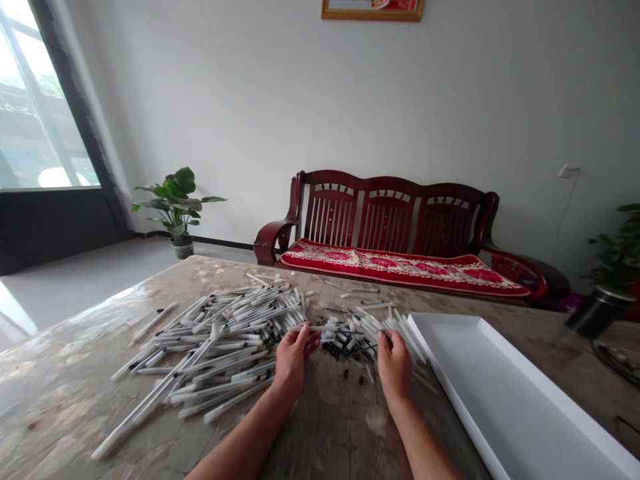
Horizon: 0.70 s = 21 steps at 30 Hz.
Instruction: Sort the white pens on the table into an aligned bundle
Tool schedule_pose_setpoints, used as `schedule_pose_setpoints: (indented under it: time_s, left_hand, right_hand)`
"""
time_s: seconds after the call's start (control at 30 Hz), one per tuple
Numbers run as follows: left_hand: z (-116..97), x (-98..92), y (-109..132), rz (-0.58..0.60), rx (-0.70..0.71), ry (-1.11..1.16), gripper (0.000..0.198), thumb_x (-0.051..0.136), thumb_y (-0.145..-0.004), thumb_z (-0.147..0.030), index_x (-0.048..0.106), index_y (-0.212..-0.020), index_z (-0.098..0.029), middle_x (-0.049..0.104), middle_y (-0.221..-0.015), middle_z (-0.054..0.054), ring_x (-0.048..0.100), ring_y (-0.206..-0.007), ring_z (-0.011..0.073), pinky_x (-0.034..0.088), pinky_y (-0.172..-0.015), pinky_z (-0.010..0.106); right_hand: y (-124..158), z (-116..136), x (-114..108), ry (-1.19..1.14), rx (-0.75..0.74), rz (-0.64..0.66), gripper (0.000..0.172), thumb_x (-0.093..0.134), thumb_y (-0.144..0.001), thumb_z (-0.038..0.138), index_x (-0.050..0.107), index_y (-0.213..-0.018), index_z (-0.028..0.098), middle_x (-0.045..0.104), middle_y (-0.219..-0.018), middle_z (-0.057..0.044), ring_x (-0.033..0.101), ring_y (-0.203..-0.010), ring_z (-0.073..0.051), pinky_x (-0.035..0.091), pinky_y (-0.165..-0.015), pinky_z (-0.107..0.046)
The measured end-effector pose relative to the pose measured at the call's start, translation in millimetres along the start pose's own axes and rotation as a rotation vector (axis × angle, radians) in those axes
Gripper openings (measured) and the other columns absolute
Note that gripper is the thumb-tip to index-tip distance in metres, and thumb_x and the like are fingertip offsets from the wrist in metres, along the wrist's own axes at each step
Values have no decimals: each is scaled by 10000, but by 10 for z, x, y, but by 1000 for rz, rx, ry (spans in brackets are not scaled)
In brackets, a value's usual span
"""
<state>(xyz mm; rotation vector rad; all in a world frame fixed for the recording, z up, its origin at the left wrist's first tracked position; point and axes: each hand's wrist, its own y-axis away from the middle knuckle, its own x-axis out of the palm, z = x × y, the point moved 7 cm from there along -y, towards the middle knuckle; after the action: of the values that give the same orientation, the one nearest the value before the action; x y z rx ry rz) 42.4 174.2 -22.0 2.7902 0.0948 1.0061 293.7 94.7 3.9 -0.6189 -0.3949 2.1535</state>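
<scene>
My left hand (291,360) pinches a whitish pen barrel (320,327) that lies level and points to the right. Closed too, with thumb against fingers, is my right hand (395,363); what it holds, if anything, is too small to make out. To the left spreads a big heap of white pens (235,320), many with black ends. Between my hands lies a pile of small black and clear pen caps (345,340). Close by my right hand, thin whitish tubes (407,337) fan out on the table, partly covered by it.
A shallow white tray (520,387) stands right of my right hand on the patterned tabletop (320,440). A dark cylinder (600,312) with cables is at the far right. Beyond the table are a red wooden bench (387,220) and a potted plant (180,207).
</scene>
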Motion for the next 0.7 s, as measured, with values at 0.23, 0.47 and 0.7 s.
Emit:
schedule_pose_setpoints:
  time_s: [0.23,0.47,0.7]
  left_hand:
    - [32,106,81,83,-39,-43,431,920,-521,-379,679,-792,-147,728,-717,15,718,-683,159,569,-620,225]
    - [120,195,139,196,-58,-192,510,883,-541,-454,684,-899,-150,750,-792,57,723,-720,190,569,-652,268]
    - [-519,184,134,113,519,-1329,186,623,-815,-239,685,-990,-244,723,-985,26,645,-926,204,461,-812,309]
  right_hand:
    - [217,462,197,4,-313,205,271,484,-945,376,695,-993,214,715,-949,-74,656,-887,-215,500,-799,-317]
    - [341,585,357,79,-416,315,230,494,-958,299,711,-974,227,716,-913,-59,663,-883,-211,504,-787,-307]
    - [11,327,-9,346,-317,28,348,458,-956,430,715,-899,202,685,-896,-95,622,-835,-236,462,-716,-330]
